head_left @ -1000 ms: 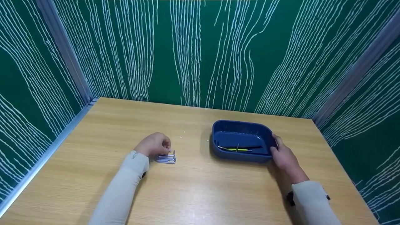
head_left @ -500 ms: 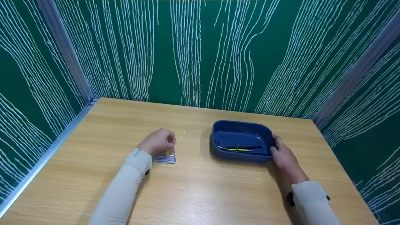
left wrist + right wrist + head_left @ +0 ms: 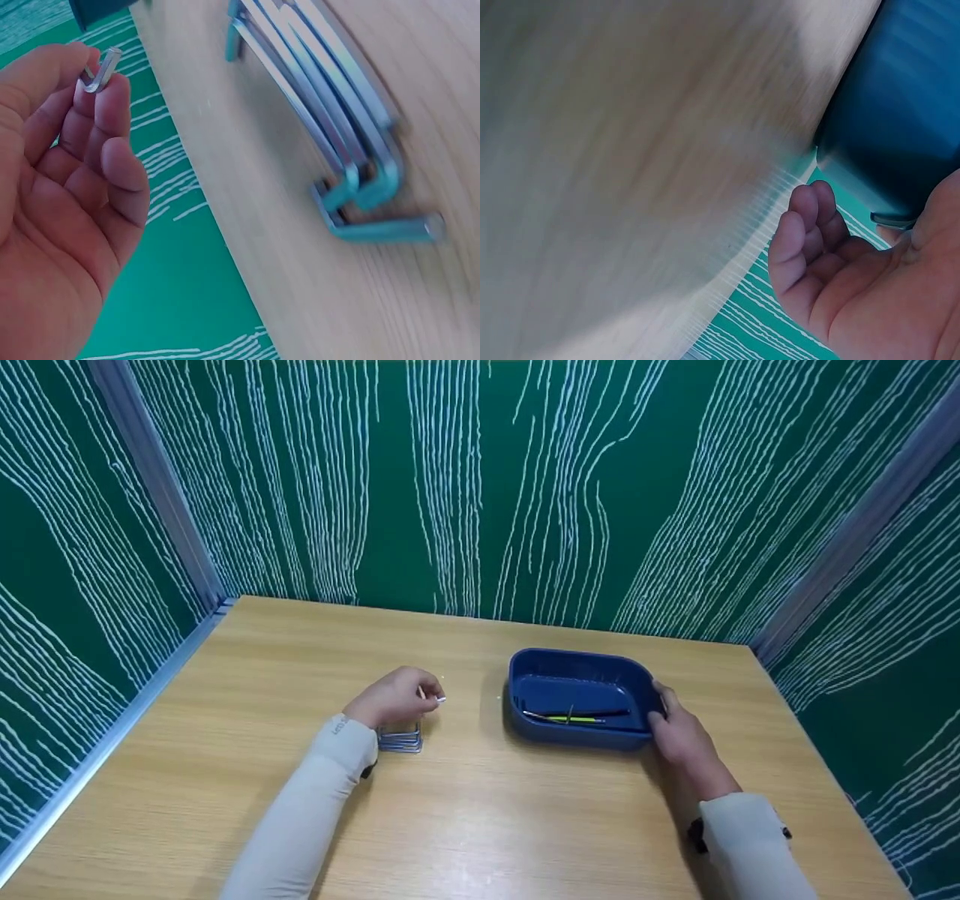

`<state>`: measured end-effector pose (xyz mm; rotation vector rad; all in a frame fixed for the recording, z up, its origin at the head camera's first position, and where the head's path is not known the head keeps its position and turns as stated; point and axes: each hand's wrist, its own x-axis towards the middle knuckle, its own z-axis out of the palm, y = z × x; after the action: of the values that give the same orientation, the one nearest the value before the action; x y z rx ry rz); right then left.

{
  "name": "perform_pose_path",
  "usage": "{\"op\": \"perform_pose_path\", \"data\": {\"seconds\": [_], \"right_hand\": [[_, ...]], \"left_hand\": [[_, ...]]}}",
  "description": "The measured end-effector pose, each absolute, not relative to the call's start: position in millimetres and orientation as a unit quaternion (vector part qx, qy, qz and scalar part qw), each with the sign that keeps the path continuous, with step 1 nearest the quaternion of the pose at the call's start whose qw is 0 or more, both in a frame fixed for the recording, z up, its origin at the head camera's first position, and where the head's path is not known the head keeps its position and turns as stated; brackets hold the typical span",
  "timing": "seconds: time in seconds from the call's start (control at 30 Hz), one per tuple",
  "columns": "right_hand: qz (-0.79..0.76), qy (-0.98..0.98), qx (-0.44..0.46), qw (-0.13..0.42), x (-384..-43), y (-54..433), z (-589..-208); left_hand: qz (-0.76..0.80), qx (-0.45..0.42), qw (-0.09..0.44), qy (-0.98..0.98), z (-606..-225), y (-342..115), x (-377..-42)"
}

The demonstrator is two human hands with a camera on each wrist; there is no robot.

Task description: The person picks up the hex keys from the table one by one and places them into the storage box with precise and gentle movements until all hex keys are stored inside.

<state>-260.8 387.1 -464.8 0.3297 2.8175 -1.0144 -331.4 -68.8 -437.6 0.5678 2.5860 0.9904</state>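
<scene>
My left hand [image 3: 396,697] pinches a small L-shaped hex key [image 3: 102,73] between thumb and fingertips, raised above the table. Just under the left wrist, several larger hex keys [image 3: 400,741] lie nested together on the wood, their bent ends lined up. My right hand [image 3: 684,741] grips the right end of a dark blue plastic bin [image 3: 577,737], thumb at the rim. In the right wrist view, the remaining fingers [image 3: 787,244] curl beside the bin's outer wall. Inside the bin lie a yellow-green pencil [image 3: 581,720] and a dark, slim stick [image 3: 616,712].
The wooden table [image 3: 480,825] reaches back to a green wall [image 3: 390,510] with white wavy lines, and similar panels stand at both sides. Tiny pale specks [image 3: 499,697] dot the wood between left hand and bin.
My left hand has lifted away from the nested hex keys and moved right and farther back with the small hex key. The right hand and the bin have stayed in place.
</scene>
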Motion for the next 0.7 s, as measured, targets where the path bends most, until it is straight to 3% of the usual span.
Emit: {"op": "perform_pose_path", "data": {"seconds": [0.33, 0.7], "right_hand": [[-0.341, 0.931, 0.111, 0.063, -262, 387, -466], [-0.317, 0.940, 0.109, 0.060, -262, 387, -465]], "left_hand": [[0.374, 0.227, 0.169, 0.883, -431, -54, -332], [0.342, 0.284, 0.142, 0.885, -423, -34, -336]]}}
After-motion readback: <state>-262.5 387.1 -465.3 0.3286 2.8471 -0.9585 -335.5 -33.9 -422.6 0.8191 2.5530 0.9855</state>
